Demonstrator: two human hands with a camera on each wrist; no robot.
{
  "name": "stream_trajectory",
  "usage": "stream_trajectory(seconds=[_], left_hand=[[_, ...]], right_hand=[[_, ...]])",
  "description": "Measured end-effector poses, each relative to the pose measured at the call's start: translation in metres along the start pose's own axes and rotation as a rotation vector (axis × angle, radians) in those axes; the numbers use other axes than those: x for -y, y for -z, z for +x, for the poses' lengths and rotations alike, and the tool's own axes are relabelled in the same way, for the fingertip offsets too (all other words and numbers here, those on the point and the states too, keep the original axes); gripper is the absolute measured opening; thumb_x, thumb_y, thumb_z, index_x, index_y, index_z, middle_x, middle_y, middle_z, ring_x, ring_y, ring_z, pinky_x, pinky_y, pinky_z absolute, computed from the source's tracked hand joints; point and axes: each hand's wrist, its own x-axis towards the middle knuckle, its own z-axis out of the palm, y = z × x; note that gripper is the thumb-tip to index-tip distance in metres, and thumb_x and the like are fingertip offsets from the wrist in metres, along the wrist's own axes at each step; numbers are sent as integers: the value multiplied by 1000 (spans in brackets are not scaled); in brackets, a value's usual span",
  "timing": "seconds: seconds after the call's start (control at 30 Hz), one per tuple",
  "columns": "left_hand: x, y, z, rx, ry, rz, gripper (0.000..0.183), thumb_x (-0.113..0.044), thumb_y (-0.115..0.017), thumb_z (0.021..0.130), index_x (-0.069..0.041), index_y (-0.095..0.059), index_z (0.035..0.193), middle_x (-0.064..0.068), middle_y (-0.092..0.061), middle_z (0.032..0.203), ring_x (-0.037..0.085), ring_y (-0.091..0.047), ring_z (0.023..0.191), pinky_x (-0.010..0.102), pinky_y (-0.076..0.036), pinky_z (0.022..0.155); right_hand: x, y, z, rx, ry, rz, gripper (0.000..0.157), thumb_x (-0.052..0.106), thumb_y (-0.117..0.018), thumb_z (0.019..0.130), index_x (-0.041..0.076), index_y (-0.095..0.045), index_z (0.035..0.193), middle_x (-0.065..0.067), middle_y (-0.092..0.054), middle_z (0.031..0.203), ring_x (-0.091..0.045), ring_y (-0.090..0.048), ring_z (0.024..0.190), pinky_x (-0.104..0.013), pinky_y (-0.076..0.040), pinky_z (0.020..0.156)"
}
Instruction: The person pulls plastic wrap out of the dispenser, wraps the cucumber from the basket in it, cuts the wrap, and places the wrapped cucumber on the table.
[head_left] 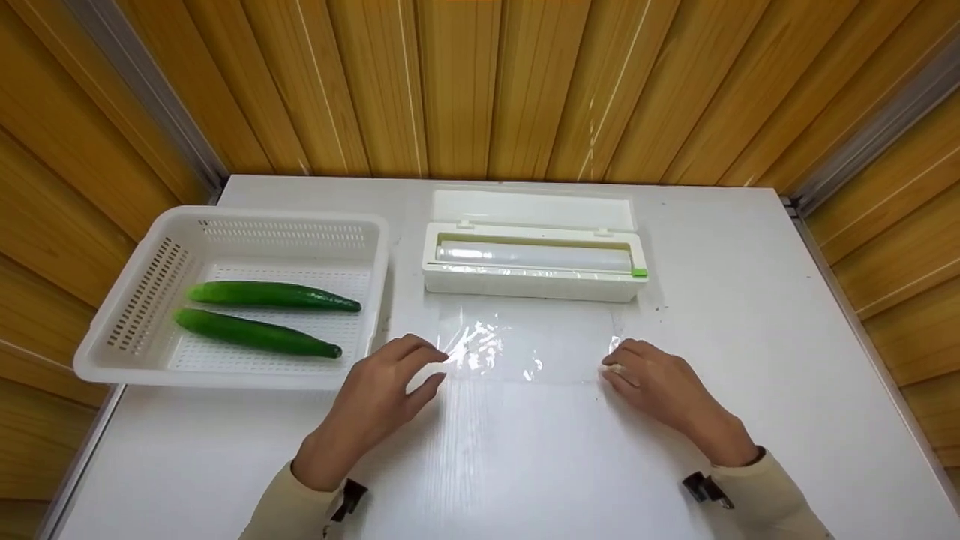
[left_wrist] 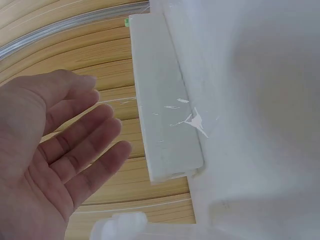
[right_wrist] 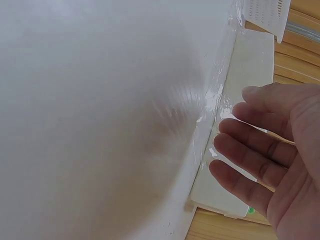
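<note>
A sheet of clear cling film (head_left: pixel 532 352) stretches over the white table from the front of a white wrap dispenser (head_left: pixel 532 283). The film roll (head_left: pixel 532 255) lies inside, under a raised lid. My left hand (head_left: pixel 386 379) is at the sheet's left edge, thumb and forefinger apart. At the right edge is my right hand (head_left: pixel 660 382), its fingers loosely bent. In the wrist views, the left hand (left_wrist: pixel 65 135) and right hand (right_wrist: pixel 270 150) both show spread, relaxed fingers with nothing visibly gripped. Whether any fingertip touches the transparent film is hard to tell.
On the left stands a white perforated basket (head_left: pixel 381 300) holding two cucumbers, the upper cucumber (head_left: pixel 274 294) and the lower cucumber (head_left: pixel 259 334). A green slider (head_left: pixel 639 272) sits at the dispenser's right end. Wood-patterned panels (head_left: pixel 457 90) rise behind the table (head_left: pixel 750 315).
</note>
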Motion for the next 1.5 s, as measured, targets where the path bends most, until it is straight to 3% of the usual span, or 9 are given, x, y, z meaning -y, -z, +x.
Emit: stream_trajectory(seconds=[0.33,0.63,0.77,0.93,1.17,1.5], left_hand=[[11,37,8,-99,-23,50,31,2,-92,79,-5,-76,105,6,-72,106,22,-73,97,33,-62,73],[24,66,1,-128,39,93,30,4,-91,79,-4,-78,105,8,-73,108,23,-72,94,35,-61,67],[27,69,-4,-127,50,103,30,3,-92,79,-4,-79,105,8,-74,109,24,-73,97,37,-61,70],[29,69,-6,-127,59,103,30,2,-92,78,-5,-79,105,7,-74,110,24,-73,99,37,-62,71],[31,70,-7,-130,67,101,30,1,-92,78,-6,-80,105,5,-75,110,22,-73,96,36,-61,67],[36,76,-10,-136,117,104,33,1,-93,78,-8,-80,107,1,-75,109,21,-75,98,39,-61,71]], right_hand=[[-6,1,-3,5,-66,7,27,3,-90,82,4,-75,104,-5,-70,104,-25,-73,97,-39,-62,71],[-16,1,-8,89,-311,91,26,8,-91,84,6,-82,109,2,-63,91,-14,-62,75,-31,-53,61],[-18,-2,-10,50,-369,130,27,10,-90,86,9,-84,112,7,-60,84,-9,-53,69,-28,-45,59],[-16,-6,-9,4,-384,96,26,14,-89,88,9,-84,113,6,-61,81,-8,-48,65,-28,-43,58],[-15,-6,-11,117,-403,35,36,26,-89,88,8,-82,119,4,-56,84,-9,-46,66,-28,-41,55],[-21,-1,-20,248,-453,109,50,30,-84,94,11,-72,138,5,-44,85,-11,-37,67,-27,-34,59]])
